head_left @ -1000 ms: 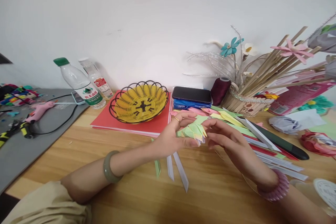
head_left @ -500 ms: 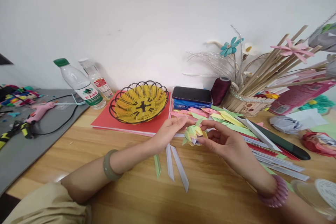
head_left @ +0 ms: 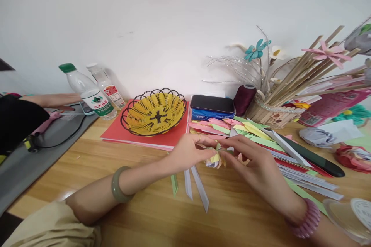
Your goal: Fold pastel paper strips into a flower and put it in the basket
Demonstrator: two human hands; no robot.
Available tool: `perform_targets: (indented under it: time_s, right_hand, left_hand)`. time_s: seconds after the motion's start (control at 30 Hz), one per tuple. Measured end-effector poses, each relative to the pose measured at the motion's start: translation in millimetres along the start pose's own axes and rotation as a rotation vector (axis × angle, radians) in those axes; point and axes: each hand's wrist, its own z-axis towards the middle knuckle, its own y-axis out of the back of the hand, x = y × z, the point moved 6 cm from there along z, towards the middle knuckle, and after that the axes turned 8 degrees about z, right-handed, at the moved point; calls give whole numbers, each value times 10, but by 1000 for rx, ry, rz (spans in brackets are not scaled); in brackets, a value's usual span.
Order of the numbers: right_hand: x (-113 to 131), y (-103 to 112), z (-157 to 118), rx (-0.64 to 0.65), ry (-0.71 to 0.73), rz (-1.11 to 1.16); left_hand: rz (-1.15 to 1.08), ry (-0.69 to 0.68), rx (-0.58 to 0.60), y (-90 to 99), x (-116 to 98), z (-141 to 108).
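Observation:
Between my two hands is a small folded-paper flower (head_left: 213,161) in yellow, green and white, raised a little over the table. My left hand (head_left: 193,150) pinches it from the left with thumb and fingers. From the right, my right hand (head_left: 251,162) grips its upper edge with thumb and fingertips; the fingers partly cover the flower. Below lie white paper strips (head_left: 199,189) and a green strip (head_left: 174,184). Just behind my hands spreads a pile of coloured folded strips (head_left: 246,128).
A yellow woven basket (head_left: 145,119) rests on red paper (head_left: 116,135). Behind stand bottles (head_left: 98,102), a phone (head_left: 213,103) on a blue pack and a thread spool (head_left: 244,98). At right are a stick-filled holder (head_left: 278,114) and a plastic cup (head_left: 348,216). Another person's arm (head_left: 55,99) reaches in at left.
My left hand has moved right and closed on the flower, which has turned and sits slightly lower. Another person's dark sleeve and hand have come in at the left.

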Motion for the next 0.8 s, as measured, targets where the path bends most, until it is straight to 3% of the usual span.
perform_targets:
  time_s: [0.47, 0.6, 0.8]
  right_hand:
    - [26, -33, -69, -103, 156, -142]
    - [19, -12, -46, -75, 112, -83]
    - [-4, -2, 30, 33, -16, 191]
  left_hand:
    - [111, -44, -129, 31, 57, -47]
    - [63, -25, -104, 30, 36, -35]
    - [-18, -51, -19, 44, -48, -4]
